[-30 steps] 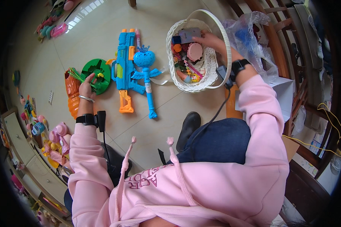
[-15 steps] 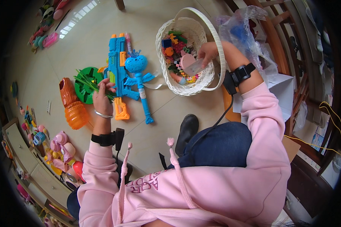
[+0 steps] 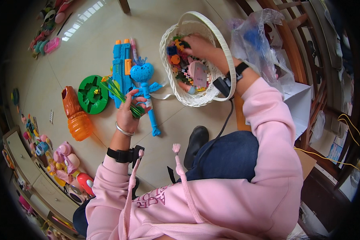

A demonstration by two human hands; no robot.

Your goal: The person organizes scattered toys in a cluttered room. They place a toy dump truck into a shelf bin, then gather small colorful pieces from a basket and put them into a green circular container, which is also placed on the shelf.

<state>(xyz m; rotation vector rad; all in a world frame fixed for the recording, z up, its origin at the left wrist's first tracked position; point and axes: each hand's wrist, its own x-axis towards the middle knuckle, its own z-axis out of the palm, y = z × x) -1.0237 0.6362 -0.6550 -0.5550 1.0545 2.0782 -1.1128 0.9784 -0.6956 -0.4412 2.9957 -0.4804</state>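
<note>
My left hand (image 3: 129,112) is closed around a bundle of thin green stems (image 3: 117,94), which slants up over a blue toy gun (image 3: 119,72). Beside the gun lies a blue toy wand (image 3: 142,73) with a crown-topped round head. Inside a white wicker basket (image 3: 170,78), my right hand (image 3: 198,46) reaches down among small colourful toys at the far side. Its fingertips are partly hidden near a yellow-orange piece (image 3: 179,45), so its grip is unclear. A pink round-topped toy (image 3: 197,69) lies in the basket below that hand, with a pale flat piece on it.
Left of the gun are a green round toy base (image 3: 84,102) and an orange bottle-shaped piece (image 3: 80,126). Clear plastic bags (image 3: 256,38) and a white box (image 3: 294,106) stand right of the basket. Toys line the left, by drawers (image 3: 26,154).
My left hand has moved right and nearer, carrying the green stems. My right hand has left the pink toy and its clear-looking flat piece and moved to the basket's far side.
</note>
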